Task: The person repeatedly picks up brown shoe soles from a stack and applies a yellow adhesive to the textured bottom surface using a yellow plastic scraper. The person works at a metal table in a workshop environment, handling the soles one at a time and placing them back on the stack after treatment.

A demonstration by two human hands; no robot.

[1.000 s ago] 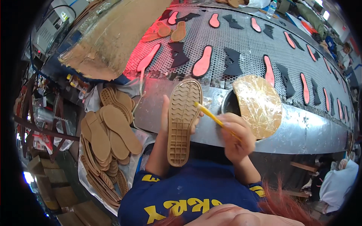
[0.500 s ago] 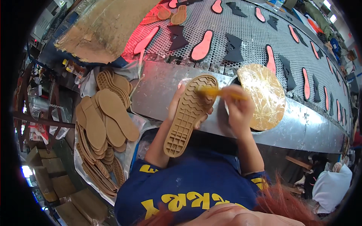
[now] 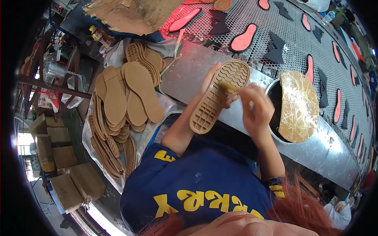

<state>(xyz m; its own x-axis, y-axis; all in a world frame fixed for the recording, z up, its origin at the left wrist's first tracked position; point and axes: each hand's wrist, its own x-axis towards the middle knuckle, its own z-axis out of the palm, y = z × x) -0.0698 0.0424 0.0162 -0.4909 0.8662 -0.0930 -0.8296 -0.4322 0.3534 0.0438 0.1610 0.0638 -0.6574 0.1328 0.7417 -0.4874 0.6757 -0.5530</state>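
Observation:
In my left hand is a tan shoe sole, tilted, with its wavy and gridded tread facing up. My fingers wrap behind it and show at its right edge. My right hand is closed on a brush with a yellowish head, which lies against the tread near the middle of the sole. Its handle is mostly hidden by my fingers and smeared by motion. Just right of my right hand stands a round pot with a dark inside, partly covered by a tan board wrapped in shiny clear tape.
Piled soles lie on a plastic-covered surface at the left. Beyond the metal ledge, a mesh conveyor carries pink-faced soles and black cut pieces. Cardboard boxes stand at the lower left.
The whole view has shifted, so the bench and conveyor sit farther right. The brush has moved from the upper tread down toward the sole's middle, and its handle has swung round.

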